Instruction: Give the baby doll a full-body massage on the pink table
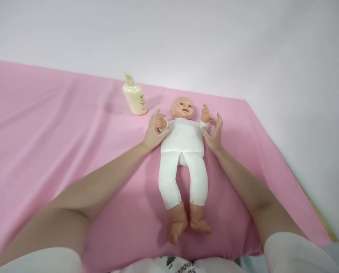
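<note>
A baby doll with a bald head and a white cloth body lies on its back, its feet toward me. My left hand is around the doll's arm on the left, thumb across the white sleeve and fingers behind the doll's small hand. On the other side, my right hand holds the doll's raised arm at the cuff between thumb and fingers. The doll's bare feet rest on the pink cloth.
A cream pump bottle stands behind and left of the doll, near the far edge. Pink cloth, wrinkled on the left, covers the table. A white wall rises behind it. Printed white clothing shows at the bottom.
</note>
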Demonstrator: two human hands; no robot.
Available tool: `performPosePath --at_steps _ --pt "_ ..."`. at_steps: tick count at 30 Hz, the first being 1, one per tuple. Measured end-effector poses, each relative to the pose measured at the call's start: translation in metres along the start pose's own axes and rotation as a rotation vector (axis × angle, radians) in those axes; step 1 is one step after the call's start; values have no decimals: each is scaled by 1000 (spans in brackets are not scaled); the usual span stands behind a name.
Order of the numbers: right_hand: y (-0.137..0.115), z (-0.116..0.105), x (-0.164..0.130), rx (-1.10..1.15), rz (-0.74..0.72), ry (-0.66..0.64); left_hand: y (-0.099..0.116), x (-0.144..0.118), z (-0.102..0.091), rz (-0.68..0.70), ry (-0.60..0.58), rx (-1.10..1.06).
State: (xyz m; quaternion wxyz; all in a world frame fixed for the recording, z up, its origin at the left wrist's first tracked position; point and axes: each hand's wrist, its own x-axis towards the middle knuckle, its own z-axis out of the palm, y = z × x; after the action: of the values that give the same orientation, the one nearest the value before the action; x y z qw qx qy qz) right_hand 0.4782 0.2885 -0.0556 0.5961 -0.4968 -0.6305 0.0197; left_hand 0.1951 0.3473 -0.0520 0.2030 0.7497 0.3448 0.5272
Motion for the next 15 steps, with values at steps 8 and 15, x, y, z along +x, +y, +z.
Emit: performPosePath --at_steps 8,15 --pt "-26 -9 0 -85 -387 -180 26 3 -9 294 -303 102" --pt "-29 -9 0 -121 -256 -323 23 1 -7 187 -296 136"
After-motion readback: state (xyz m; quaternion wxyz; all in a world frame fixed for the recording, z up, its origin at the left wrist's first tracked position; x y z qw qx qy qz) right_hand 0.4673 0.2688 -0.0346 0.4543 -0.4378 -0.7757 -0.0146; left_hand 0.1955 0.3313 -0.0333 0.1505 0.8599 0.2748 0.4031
